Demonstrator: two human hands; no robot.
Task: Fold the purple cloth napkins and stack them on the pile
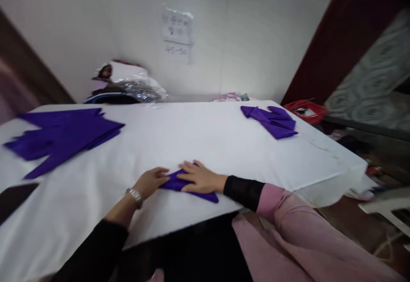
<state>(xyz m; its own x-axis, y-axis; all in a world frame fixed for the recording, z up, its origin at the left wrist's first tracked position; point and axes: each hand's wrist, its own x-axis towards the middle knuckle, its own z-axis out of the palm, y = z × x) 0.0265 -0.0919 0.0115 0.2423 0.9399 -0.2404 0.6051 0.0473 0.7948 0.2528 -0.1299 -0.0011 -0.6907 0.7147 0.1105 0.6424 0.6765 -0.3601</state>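
Head view: table has white cover (192, 132); purple cloth piece (174, 182) lies flat nr. front edge, approx. centre, at both hands. R hand (201, 179) rests palm-down on top of piece, fingers spread, i.e. pressed flat & unclenched. L hand (150, 182) is at L end of same piece, fingers bent, fingertips at cloth; pinch vs. light contact: cannot tell. L wrist carries metal-band watch (136, 196) above black sleeve (96, 248); R forearm shows black cuff (243, 191), then pink sleeve (297, 213). L side of table: larger purple stack (75, 130), pieces overlapping, pointed ends fanned. Far R: smaller purple pile (275, 121), folded, nr. R edge, w/ red tray (315, 116) just beyond; tray contents unclear. Back edge, L of centre: bundle w/ clear plastic (142, 87), nr. wall (256, 38). Back edge, R of centre: pink/green fabric (230, 97). Wall above carries paper notice (177, 30), handwritten; lower line reads "45-50", upper lines blurred.
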